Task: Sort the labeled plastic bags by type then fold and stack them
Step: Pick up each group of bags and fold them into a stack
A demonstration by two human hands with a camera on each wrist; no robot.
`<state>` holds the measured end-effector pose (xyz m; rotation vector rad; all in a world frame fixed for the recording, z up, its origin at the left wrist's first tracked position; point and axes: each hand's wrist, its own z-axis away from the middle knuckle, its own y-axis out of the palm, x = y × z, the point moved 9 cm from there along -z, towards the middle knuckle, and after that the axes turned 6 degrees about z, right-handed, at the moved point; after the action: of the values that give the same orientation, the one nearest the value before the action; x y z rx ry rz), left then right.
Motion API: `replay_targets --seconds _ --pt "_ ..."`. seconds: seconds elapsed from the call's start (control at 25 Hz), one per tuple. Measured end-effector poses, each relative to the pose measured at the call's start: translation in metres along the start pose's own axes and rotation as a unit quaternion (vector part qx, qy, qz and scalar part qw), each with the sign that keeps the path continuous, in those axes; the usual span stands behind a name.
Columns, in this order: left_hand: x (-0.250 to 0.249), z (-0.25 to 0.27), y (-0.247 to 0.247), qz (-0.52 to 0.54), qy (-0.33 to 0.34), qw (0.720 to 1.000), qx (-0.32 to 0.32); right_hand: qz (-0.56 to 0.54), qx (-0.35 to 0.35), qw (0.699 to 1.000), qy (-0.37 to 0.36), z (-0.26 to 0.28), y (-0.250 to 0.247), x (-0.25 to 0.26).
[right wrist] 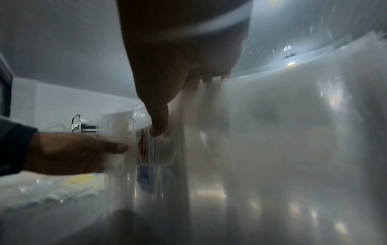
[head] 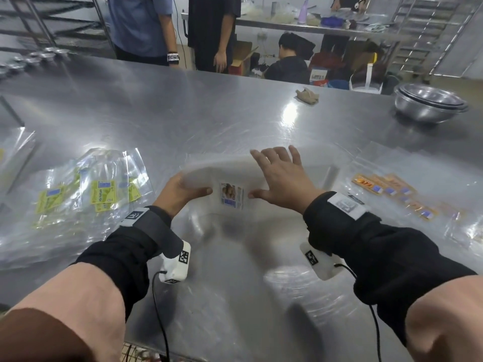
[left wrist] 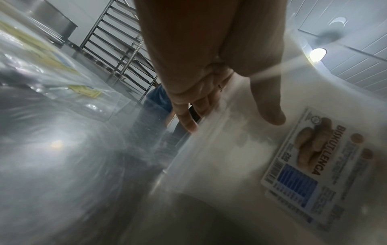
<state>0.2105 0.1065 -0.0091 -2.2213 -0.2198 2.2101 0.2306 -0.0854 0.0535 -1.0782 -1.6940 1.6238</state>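
Centrally, hands [head: 230,184] gripping bag stack [head: 230,173] edges

From head height we look down across the steel table [head: 183,105]; both wrist views sit close, sharing the biscuit-labelled clear plastic bag [left wrist: 230,165].

Black sleeves [head: 125,246], white tagged wrist cameras [head: 175,265], black cables [head: 159,322].

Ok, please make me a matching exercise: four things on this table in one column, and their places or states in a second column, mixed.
Things:
1. biscuit-label bags
2. yellow-label bags
3. orange-label bags
4. metal bowls

Places or states:
A. far right of table
B. lying at the left
C. held in both hands
D. lying at the right, near

Pairs: 1-C, 2-B, 3-D, 4-A
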Motion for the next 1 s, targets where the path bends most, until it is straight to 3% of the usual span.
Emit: replay_targets --seconds 0.2,0.32,0.4,0.48,0.56,0.64,0.72,0.76,0.84,1.0 --pt "0.008 0.001 -0.009 0.001 -0.021 1.0 -0.014 -0.014 -0.063 0.998 -0.021 -0.003 0.0 0.009" --pt "0.0 0.002 -0.022 -0.042 -0.024 0.998 -0.031 -0.029 -0.03 0.999 -0.008 -0.005 0.002 0.008" --pt "-0.025 0.008 -0.034 -0.099 0.019 0.992 -0.077 -0.027 -0.025 0.999 -0.005 -0.007 0.0 0.008" --pt "-0.069 0.018 -0.03 -0.247 0.142 0.952 -0.112 -0.027 -0.016 1.0 0.001 -0.008 0.001 0.007" --pt "-0.102 0.026 0.004 -0.438 0.252 0.858 -0.094 -0.026 -0.004 1.0 0.003 -0.009 0.002 0.006" --pt "-0.107 0.022 0.043 -0.564 0.26 0.783 -0.032 -0.02 0.0 1.0 0.001 -0.01 0.002 0.005" --pt "-0.094 0.012 0.066 -0.645 0.221 0.732 0.017 -0.011 -0.001 1.0 -0.002 -0.009 0.003 0.004" --pt "-0.085 0.006 0.07 -0.667 0.195 0.719 0.035 -0.01 -0.001 1.0 -0.003 -0.009 0.003 0.004" --pt "-0.068 -0.003 0.069 -0.672 0.154 0.722 0.061 -0.025 0.0 1.0 -0.005 -0.009 0.004 0.003" --pt "-0.065 -0.006 0.067 -0.658 0.16 0.734 0.047 -0.06 0.014 0.998 0.017 -0.007 0.006 -0.017"
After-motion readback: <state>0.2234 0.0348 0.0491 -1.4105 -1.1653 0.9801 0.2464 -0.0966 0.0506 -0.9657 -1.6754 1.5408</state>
